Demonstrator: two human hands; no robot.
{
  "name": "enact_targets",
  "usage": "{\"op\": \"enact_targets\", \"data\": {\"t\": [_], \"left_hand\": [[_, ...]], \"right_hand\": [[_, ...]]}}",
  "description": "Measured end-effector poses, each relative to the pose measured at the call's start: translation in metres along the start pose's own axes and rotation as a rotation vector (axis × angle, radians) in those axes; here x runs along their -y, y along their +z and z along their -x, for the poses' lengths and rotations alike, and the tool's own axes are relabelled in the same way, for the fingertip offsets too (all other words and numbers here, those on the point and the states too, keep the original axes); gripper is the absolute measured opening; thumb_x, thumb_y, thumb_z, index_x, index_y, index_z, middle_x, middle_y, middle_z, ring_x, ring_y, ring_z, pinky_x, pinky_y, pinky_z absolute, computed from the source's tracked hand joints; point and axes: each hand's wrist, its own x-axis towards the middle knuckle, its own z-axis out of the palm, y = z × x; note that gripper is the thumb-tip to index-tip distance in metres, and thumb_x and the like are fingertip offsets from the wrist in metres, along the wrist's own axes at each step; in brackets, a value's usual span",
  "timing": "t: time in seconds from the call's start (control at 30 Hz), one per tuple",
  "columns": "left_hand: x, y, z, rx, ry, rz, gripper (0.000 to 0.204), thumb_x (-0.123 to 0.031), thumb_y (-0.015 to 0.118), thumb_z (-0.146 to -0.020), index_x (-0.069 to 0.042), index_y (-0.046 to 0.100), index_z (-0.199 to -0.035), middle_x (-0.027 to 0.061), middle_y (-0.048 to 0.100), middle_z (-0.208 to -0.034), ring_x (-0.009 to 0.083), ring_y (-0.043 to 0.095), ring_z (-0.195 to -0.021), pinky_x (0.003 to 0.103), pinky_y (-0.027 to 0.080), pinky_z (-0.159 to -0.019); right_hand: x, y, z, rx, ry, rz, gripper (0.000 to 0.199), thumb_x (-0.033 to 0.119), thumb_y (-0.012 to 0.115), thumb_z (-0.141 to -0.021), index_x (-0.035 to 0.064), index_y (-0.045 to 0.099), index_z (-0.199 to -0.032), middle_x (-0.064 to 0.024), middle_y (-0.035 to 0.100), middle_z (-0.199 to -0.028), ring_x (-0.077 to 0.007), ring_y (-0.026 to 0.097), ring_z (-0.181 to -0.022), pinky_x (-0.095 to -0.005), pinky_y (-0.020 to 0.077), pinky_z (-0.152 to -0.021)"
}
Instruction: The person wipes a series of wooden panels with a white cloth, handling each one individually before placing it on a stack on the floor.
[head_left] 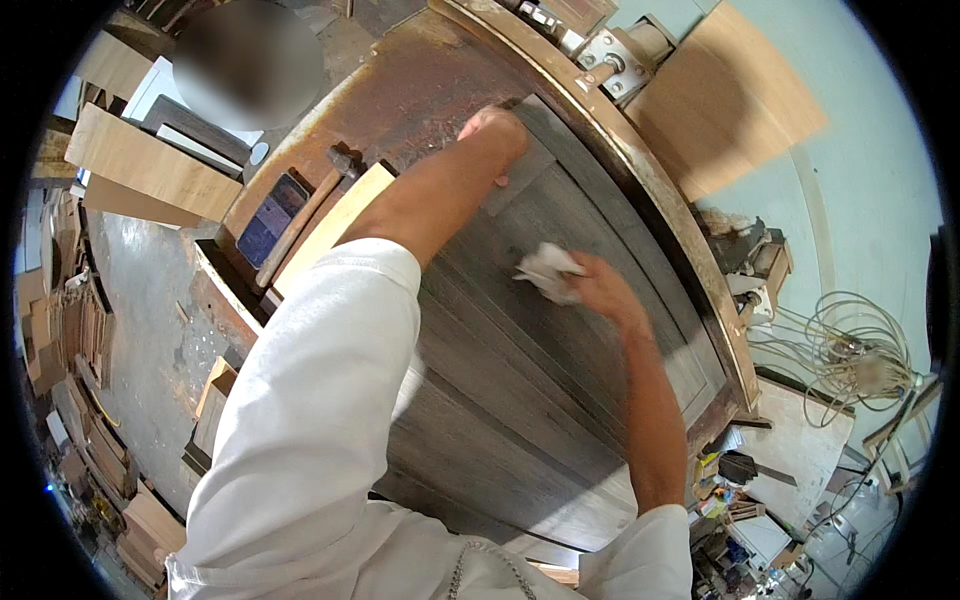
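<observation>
Gripping a crumpled white cloth (547,272), right hand (598,288) closed on it over the grey wooden panel (520,400); left hand (495,130) pressed flat on the panel's far edge

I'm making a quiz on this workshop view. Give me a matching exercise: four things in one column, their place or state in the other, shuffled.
Things:
1. left hand
2. right hand
3. hammer
4. cable coil

Places or states:
A. lies beside a pale board, left of the arm
B. pressed on the grey panel's far end
C. off to the right, beyond the workbench
D. holds a crumpled white cloth

Pairs: 1-B, 2-D, 3-A, 4-C
</observation>
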Motion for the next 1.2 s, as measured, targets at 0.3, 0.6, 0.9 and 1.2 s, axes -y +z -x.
{"op": "enact_targets", "data": {"t": [0.3, 0.6, 0.9, 1.2], "left_hand": [[0.018, 0.030, -0.006, -0.326, -0.031, -0.142, 0.040, -0.026, 0.076, -0.077, -0.007, 0.067, -0.111, 0.0118, 0.066, -0.113, 0.0283, 0.063, -0.104, 0.044, 0.049, -0.085], [0.009, 0.064, -0.030, -0.699, 0.051, 0.077, 0.101, -0.066, 0.078, -0.059, 0.013, 0.053, -0.117, 0.0354, 0.047, -0.128, 0.0438, 0.048, -0.121, 0.055, 0.035, -0.102], [-0.005, 0.046, -0.047, -0.634, -0.307, 0.762, 0.120, -0.089, 0.044, -0.068, 0.008, 0.037, -0.139, 0.0319, 0.026, -0.147, 0.0422, 0.028, -0.137, 0.052, 0.026, -0.110], [0.016, 0.011, 0.162, -0.866, -0.011, 1.673, 0.112, -0.083, 0.032, -0.079, 0.010, 0.030, -0.141, 0.0291, 0.031, -0.146, 0.0403, 0.035, -0.133, 0.049, 0.030, -0.108]], "right_hand": [[-0.307, -0.101, 0.230, -1.029, 0.537, -0.831, 0.053, 0.036, 0.073, -0.077, 0.0001, 0.061, -0.114, -0.0086, 0.065, -0.098, -0.0200, 0.063, -0.085, -0.0337, 0.0505, -0.074], [-0.489, -0.031, 0.287, -1.023, 0.629, -1.066, 0.038, 0.015, 0.069, -0.068, -0.0015, 0.063, -0.102, -0.0097, 0.063, -0.094, -0.0223, 0.061, -0.080, -0.0355, 0.0498, -0.068], [-0.459, -0.040, 0.226, -0.939, 0.725, -0.460, 0.052, 0.028, 0.067, -0.069, -0.0077, 0.063, -0.107, -0.0225, 0.060, -0.116, -0.0327, 0.059, -0.099, -0.0397, 0.0462, -0.086], [-0.405, -0.005, 0.370, -1.248, 0.156, -1.616, 0.033, 0.021, 0.055, -0.088, -0.0026, 0.060, -0.110, -0.0136, 0.066, -0.099, -0.0262, 0.066, -0.086, -0.0397, 0.0544, -0.077]]}}
